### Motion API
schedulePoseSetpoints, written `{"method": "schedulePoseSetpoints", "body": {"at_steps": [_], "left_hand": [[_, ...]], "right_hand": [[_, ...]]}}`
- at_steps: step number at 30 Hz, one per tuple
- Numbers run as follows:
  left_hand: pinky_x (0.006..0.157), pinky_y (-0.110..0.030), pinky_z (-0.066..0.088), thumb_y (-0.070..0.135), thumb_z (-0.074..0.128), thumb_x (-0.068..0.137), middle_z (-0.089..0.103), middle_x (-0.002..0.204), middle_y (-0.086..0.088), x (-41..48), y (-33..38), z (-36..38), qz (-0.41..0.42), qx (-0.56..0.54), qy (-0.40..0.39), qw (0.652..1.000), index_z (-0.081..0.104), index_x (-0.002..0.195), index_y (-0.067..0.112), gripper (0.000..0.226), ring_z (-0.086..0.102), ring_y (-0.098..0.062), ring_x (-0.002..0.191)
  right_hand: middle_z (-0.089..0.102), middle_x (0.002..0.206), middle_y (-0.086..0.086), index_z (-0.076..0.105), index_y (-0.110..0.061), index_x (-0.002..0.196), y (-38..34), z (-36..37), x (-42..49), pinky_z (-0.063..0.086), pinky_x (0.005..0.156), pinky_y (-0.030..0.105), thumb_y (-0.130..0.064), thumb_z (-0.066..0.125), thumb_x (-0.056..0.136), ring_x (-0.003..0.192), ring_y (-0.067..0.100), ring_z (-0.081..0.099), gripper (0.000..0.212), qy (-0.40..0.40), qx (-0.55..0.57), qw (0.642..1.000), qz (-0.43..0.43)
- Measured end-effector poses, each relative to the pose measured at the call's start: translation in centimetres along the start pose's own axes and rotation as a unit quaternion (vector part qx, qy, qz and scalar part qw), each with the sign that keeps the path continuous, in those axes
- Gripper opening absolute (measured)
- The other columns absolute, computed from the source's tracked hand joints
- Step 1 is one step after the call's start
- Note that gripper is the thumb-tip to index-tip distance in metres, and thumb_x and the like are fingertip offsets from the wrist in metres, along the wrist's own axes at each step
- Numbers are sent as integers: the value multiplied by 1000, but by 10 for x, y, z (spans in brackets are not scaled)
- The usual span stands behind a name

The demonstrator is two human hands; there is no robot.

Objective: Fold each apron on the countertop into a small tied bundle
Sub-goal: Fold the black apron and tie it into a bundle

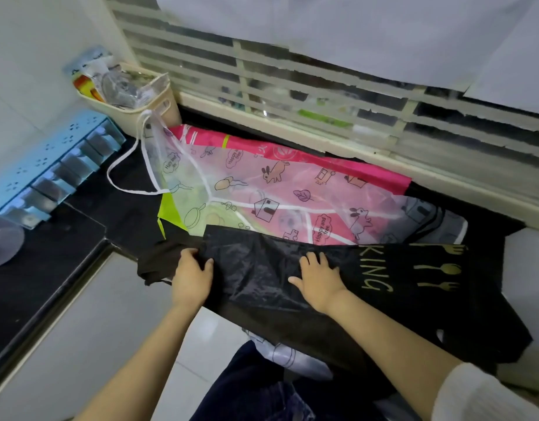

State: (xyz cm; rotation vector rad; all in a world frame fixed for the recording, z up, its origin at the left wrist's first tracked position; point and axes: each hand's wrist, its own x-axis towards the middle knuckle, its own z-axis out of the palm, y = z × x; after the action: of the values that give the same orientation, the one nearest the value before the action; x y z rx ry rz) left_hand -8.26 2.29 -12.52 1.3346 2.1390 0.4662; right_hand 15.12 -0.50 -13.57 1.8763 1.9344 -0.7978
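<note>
A: Your frame is evenly lit, cool and soft; the brightest patch is the white sheet (353, 31) over the slatted window (323, 117).
B: Any glare for me to mind?
A: Only a dull sheen on the creases of the black apron (256, 268). Shadows are faint. Your wide lens bows the edges, and everything looks slightly soft.

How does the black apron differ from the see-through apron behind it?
The black apron is opaque with gold print; the see-through apron has cartoon prints and white trim. The left hand grips the black apron and the right hand presses it; the see-through apron lies untouched. Neither is bundled yet.
</note>
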Motion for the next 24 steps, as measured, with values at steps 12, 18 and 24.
{"method": "schedulePoseSetpoints", "body": {"at_steps": [12,18,24], "left_hand": [[66,-32,33,21,50,97,60,83,-12,5,-27,-9,53,-31,0,998,43,85,7,21,50,-28,76],[74,-43,38,-2,48,88,52,95,-15,7,-38,-2,104,123,-14,987,41,90,7,12,50,-36,87],[106,-53,23,23,47,91,35,148,-8,-6,10,25,398,280,-65,871,43,137,20,46,32,-37,135]], "right_hand": [[33,137,15,32,-10,134,-10,7,4,44,98,47,-43,33,100,131,31,33,48,66,-9,997,46],[33,138,14,30,-10,136,-9,11,2,44,99,42,-42,33,101,133,29,33,48,79,-45,995,44],[6,158,17,20,-9,149,-17,13,3,20,114,49,-28,43,100,145,33,11,58,135,-102,985,-39]]}}
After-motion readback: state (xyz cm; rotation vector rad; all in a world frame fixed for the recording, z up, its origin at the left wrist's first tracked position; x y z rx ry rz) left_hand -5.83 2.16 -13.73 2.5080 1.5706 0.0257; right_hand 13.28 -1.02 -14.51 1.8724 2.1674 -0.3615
